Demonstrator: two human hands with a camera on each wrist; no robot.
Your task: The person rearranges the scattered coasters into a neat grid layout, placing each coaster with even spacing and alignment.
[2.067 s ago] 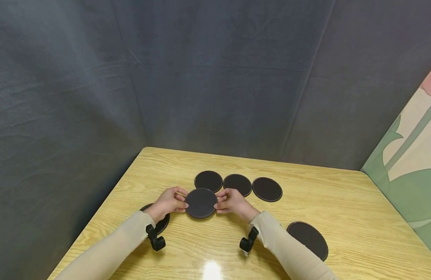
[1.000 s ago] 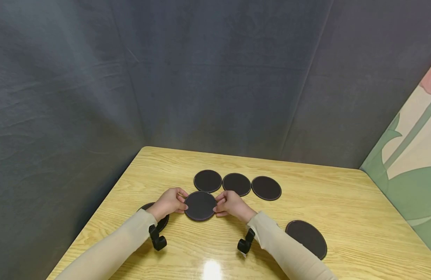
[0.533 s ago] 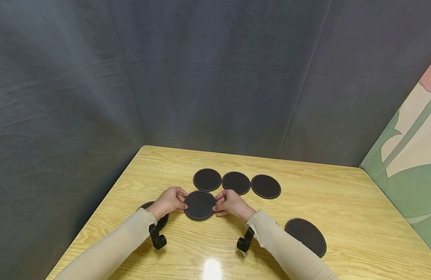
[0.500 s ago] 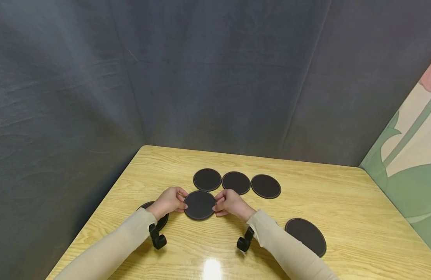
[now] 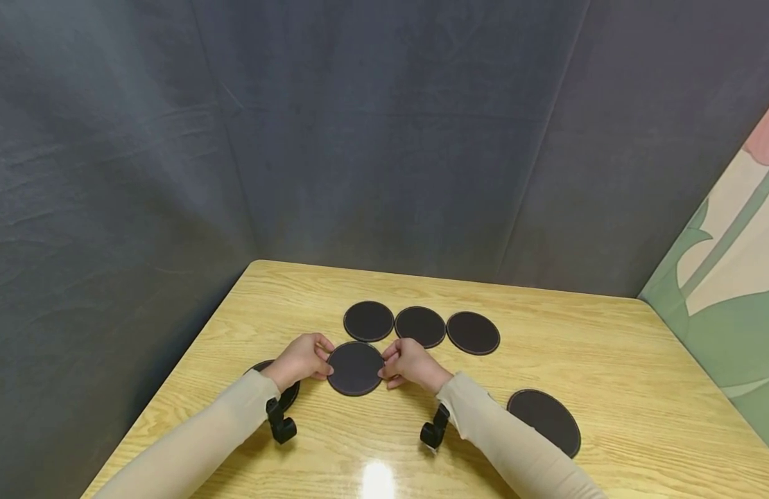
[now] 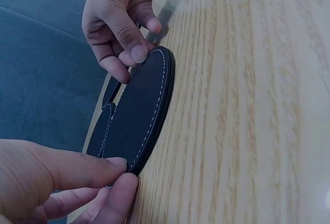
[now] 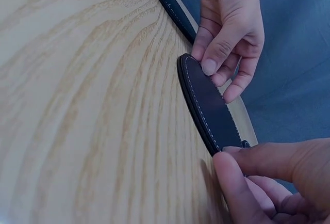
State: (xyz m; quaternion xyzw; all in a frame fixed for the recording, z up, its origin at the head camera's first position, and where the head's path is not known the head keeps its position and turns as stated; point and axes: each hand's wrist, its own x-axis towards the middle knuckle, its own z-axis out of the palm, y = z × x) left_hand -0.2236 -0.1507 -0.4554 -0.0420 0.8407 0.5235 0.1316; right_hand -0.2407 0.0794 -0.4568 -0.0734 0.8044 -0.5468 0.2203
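Observation:
A round black coaster with pale edge stitching is held between both hands, just in front of a row of three similar coasters. My left hand pinches its left edge between thumb and fingers; in the left wrist view the left thumb lies over the rim. At the opposite edge, my right hand pinches it too, its thumb on top in the right wrist view. The coaster lies nearly flat at table level; whether it touches the wood I cannot tell. The row's coasters are the left, middle and right.
Another coaster lies partly hidden under the left wrist. One more coaster sits beside the right forearm. The wooden table meets a dark curtain behind, and a floral panel stands at right.
The held coaster has come slightly down and towards me; earlier it overlapped the row's left coaster in view, now their edges barely meet. Both hands have kept their pinch.

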